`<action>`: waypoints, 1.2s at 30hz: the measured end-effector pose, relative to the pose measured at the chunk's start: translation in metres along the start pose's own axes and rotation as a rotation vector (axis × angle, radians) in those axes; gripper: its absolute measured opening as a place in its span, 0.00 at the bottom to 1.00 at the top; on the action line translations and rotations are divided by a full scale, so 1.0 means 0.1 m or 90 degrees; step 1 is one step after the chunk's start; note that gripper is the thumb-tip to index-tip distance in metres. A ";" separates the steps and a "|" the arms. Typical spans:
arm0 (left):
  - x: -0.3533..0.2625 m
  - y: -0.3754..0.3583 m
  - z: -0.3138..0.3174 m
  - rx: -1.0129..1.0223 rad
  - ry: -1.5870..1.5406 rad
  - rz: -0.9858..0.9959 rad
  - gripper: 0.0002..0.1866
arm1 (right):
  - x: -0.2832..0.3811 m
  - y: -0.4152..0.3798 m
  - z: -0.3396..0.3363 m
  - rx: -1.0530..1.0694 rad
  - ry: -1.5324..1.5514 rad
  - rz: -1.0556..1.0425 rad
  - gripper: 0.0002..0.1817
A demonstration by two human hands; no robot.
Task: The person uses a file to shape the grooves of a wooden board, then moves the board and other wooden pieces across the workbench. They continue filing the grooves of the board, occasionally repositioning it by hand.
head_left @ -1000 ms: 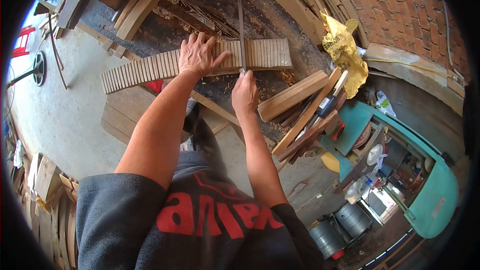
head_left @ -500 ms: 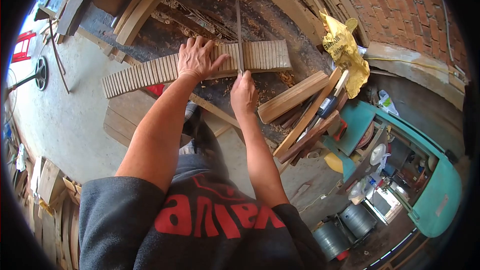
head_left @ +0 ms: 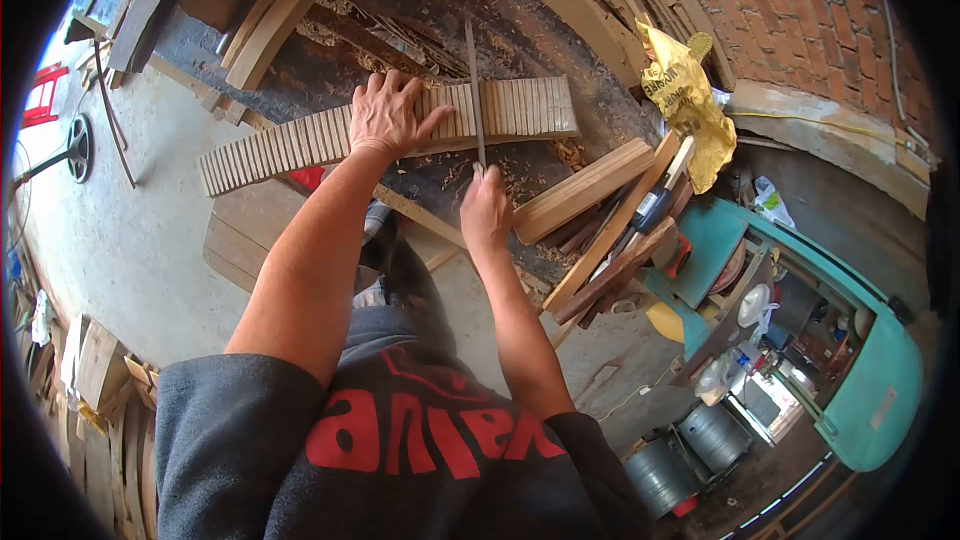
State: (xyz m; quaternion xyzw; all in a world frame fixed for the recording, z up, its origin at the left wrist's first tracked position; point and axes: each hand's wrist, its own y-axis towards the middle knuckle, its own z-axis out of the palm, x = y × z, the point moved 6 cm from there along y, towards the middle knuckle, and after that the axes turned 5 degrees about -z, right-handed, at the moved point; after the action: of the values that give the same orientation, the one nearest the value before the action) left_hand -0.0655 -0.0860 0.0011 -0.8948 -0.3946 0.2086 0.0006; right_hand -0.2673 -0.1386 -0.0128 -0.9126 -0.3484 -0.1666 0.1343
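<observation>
A curved wooden piece (head_left: pixel 530 107) with many narrow cross grooves lies over the bench. My left hand (head_left: pixel 388 115) rests flat on it, fingers spread and thumb out to the right, pressing without gripping. Just right of that thumb, a long, thin grey metal file (head_left: pixel 474 80) crosses the wood's top face, its far end reaching beyond the back edge. My right hand (head_left: pixel 486 208) is closed around the file's near end, in front of the wood. The handle is hidden inside the fist.
The dark bench top (head_left: pixel 420 0) carries shavings and wood strips. Right of my right hand lie stacked wooden blocks (head_left: pixel 585 190) and a yellow bag (head_left: pixel 690 105). A teal machine (head_left: pixel 870 390) stands at the lower right, near a brick wall (head_left: pixel 790 20).
My right hand has drawn the file a little toward my body, so its far end sits lower. My left hand remains on the grooved wood.
</observation>
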 end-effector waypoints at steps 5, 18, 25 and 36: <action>0.01 0.00 0.02 -0.020 -0.005 0.007 0.34 | 0.08 0.11 -0.05 -0.021 0.005 -0.013 0.09; 0.01 0.00 0.02 -0.010 0.005 0.004 0.34 | 0.02 0.05 -0.02 0.014 -0.023 0.013 0.09; 0.02 0.00 0.02 -0.026 0.002 0.005 0.33 | -0.03 -0.01 0.03 0.023 -0.059 0.032 0.08; 0.01 0.00 0.00 -0.006 0.002 0.007 0.32 | 0.08 0.21 -0.02 -0.048 -0.118 -0.052 0.09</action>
State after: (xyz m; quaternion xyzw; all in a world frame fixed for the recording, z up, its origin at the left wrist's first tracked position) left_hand -0.0643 -0.0851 0.0009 -0.8972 -0.3909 0.2053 -0.0045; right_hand -0.2476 -0.1495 -0.0106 -0.9136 -0.3897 -0.0995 0.0600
